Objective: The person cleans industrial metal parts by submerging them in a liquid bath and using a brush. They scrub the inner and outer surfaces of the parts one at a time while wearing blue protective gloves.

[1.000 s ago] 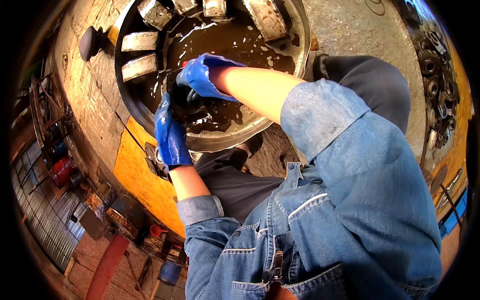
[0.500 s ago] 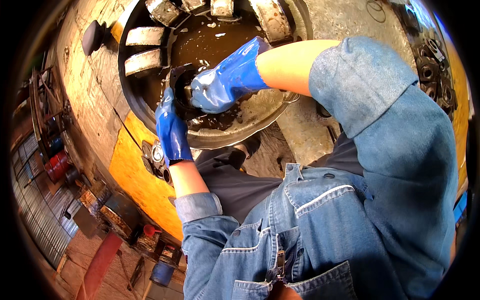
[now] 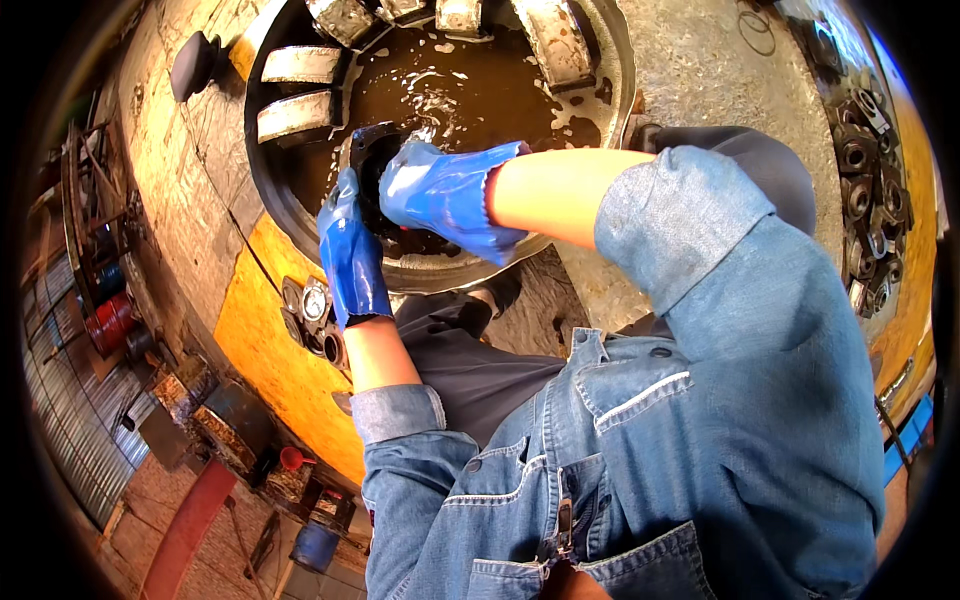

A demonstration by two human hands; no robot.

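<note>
Both my hands wear blue rubber gloves, over a round metal basin (image 3: pixel 262 175) holding brown, foamy liquid. My left hand (image 3: pixel 350 245) grips the near left side of a dark, wet, curved metal part (image 3: pixel 372 148), held tilted at the basin's left. My right hand (image 3: pixel 425 190) is closed and pressed against the inner side of that part. Its fingertips, and whatever they may hold, are hidden. Around the basin's far and left inside wall stand several pale, rusty curved blocks (image 3: pixel 296 115).
Left of the basin, small round metal parts (image 3: pixel 315 302) lie on a yellow surface (image 3: pixel 262 335). A dark rounded knob (image 3: pixel 193 68) stands at the far left. On the right, several greasy metal parts (image 3: pixel 868 190) form a row, and thin wire rings (image 3: pixel 756 32) lie farther off.
My right hand has shifted slightly up and left, its forearm and elbow swinging lower. The curved part stays in my left hand. The liquid shows fresh ripples.
</note>
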